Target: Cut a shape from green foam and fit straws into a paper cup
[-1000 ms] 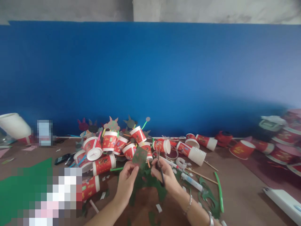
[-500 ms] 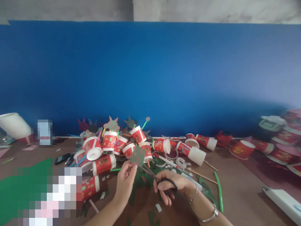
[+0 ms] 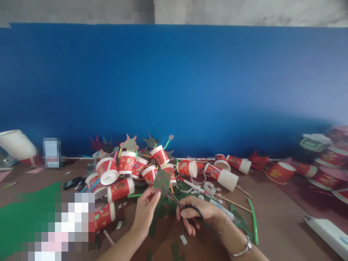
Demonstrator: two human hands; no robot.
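Observation:
Between the thumb and fingers of my left hand is a small green paper piece, held up by its lower edge. My right hand has its fingers through the black handles of a pair of scissors. The blades point up and left, their tips at the lower right edge of the paper. Whether the blades touch the paper I cannot tell. Just behind the paper lie red paper cups, and green paper scraps are on the table below my hands.
A stack of cups, a tape roll, a wooden stick and a green tube lie to the right. A white box-like object is at the far right. Green sheet paper covers the left; a blue wall stands behind.
The green paper has turned slightly and shifted a little to the right with my left hand. The scissors have moved slightly left, and their handles look a little closer together.

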